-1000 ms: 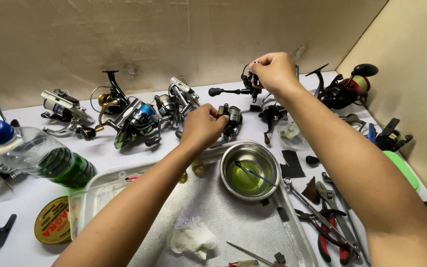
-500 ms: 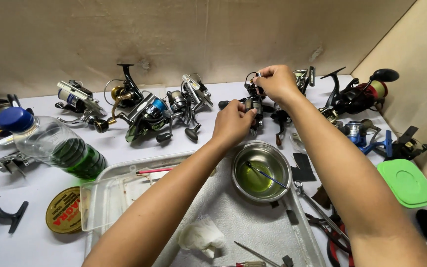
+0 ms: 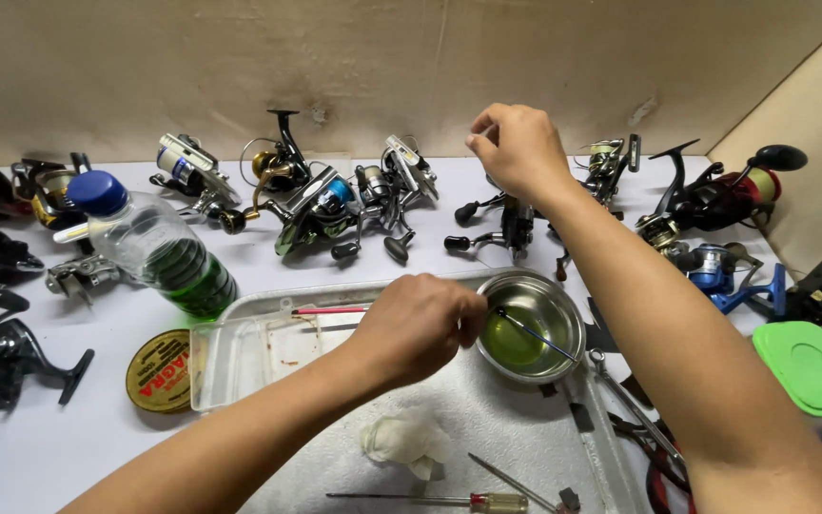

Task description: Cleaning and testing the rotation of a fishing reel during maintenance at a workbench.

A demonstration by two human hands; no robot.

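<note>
Left hand [image 3: 418, 326]: pinches a thin brush [image 3: 528, 333] in the steel bowl [image 3: 563, 303] (green liquid).
Right hand [image 3: 518, 148]: closed on a black reel [image 3: 511, 224], far side.

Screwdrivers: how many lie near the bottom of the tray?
2: a screwdriver with red-and-clear handle at the bottom edge, and a thin dark one angled just right of it. Others may be hidden.

Bowl [image 3: 531, 328] in tray [image 3: 240, 366], reels [image 3: 335, 200] behind

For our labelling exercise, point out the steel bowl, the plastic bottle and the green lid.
steel bowl [image 3: 563, 303]: head view, bare right rim.
plastic bottle [image 3: 149, 243]: head view, clear middle.
green lid [image 3: 809, 366]: head view, flat top.
</note>
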